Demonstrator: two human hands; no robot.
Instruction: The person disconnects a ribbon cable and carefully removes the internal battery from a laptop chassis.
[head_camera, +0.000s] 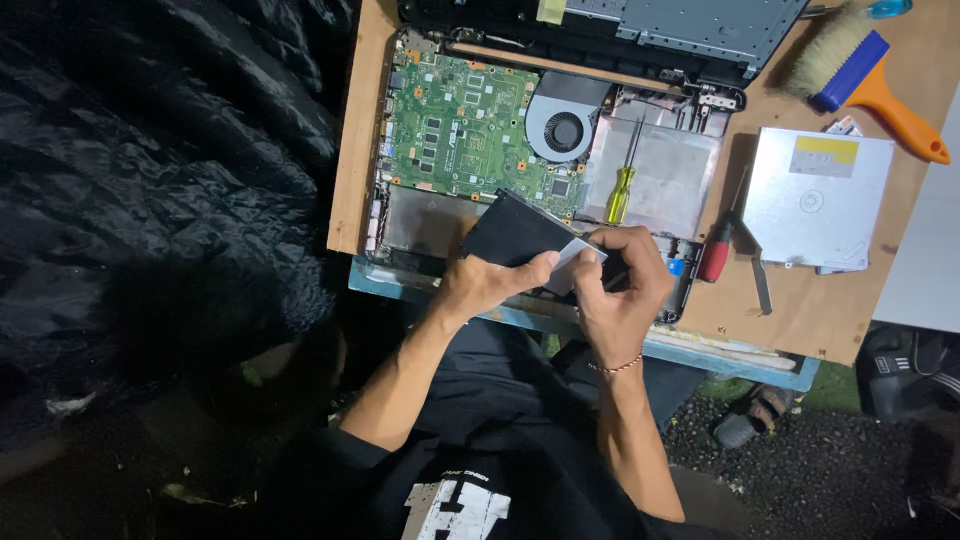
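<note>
Holding a flat black rectangular part (512, 236) over the near edge of an opened laptop (470, 120), the two hands meet at its right end. Left hand (485, 283): fingers closed on the part's lower edge, thumb laid along a small white-grey piece (575, 260) that sits at the part's corner. Right hand (625, 280): curled, fingertips pinching the same white-grey piece from the right; a thin beaded bracelet (615, 366) sits on that wrist. The black part is tilted, its far corner raised above the laptop's lower bay.

Laptop interior, listed from left: green circuit board (460, 125); round cooling fan (563, 130); silver metal bay (665, 170) with a yellow-handled screwdriver (622, 190) lying on it, tip pointing away from the person.

Desk (800, 310), a brown wooden board: red-and-black-handled screwdriver (718, 250) just beside the laptop's right edge; silver optical drive (818, 195) with a yellow label, right of that screwdriver; brush (860, 75) with pale bristles, blue ferrule and orange handle at the far right corner.

Surroundings: black plastic sheeting (150, 180) to the left; gravel ground (820, 470) and a sandal (750, 415) below the desk edge.
</note>
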